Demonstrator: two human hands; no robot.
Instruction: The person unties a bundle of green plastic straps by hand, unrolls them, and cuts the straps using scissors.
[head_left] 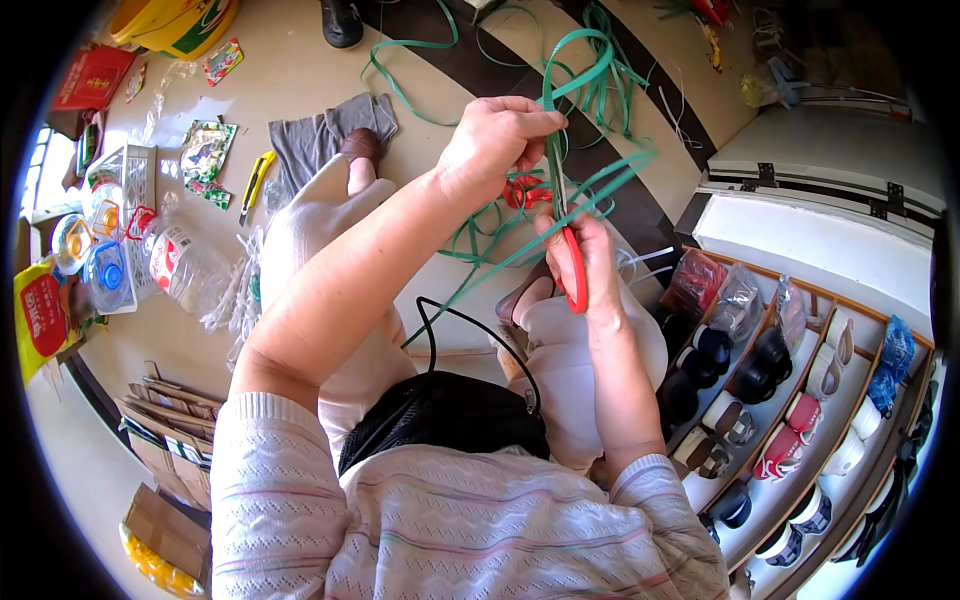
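My left hand (pixel 500 142) pinches a green strap (pixel 580 75) that loops up above the fingers. In my right hand (pixel 585 260) are scissors with red handles (pixel 575 270), their blades pointing up along the strap toward my left fingers. Another length of green strap (pixel 600 185) crosses at the scissors and runs down to the left. More green strap (pixel 605 60) lies tangled on the floor beyond my hands, and a red thing (pixel 527 191) shows between them. A black bag (pixel 450 415) rests on my lap.
At the right stands a rack with shoes (pixel 790 440). On the left are a yellow cutter (pixel 257 187), plastic bottles (pixel 180 262), a white basket (pixel 135 180) and folded cardboard (pixel 165 440). A grey cloth (pixel 320 135) lies by my foot; a yellow bucket (pixel 180 25) stands behind.
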